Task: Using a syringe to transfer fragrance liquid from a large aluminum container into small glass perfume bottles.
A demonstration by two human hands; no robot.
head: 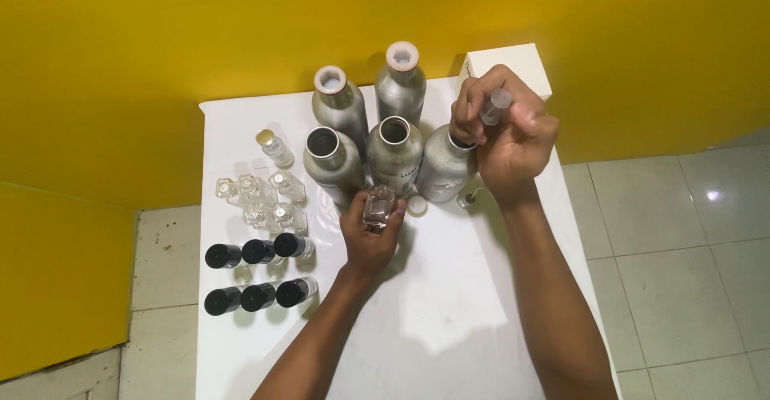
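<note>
My left hand grips a small clear glass bottle just above the white table, in front of the metal bottles. My right hand is raised over the rightmost aluminium bottle and holds a clear plastic syringe between its fingers, pointing down into that bottle's mouth. Two open aluminium bottles stand beside it. Behind them are two more with white-rimmed necks.
Several small empty glass bottles sit at the table's left, one with a gold cap. Several black-capped bottles lie in two rows below them. A white box stands at the back right. A small white cap lies by the metal bottles.
</note>
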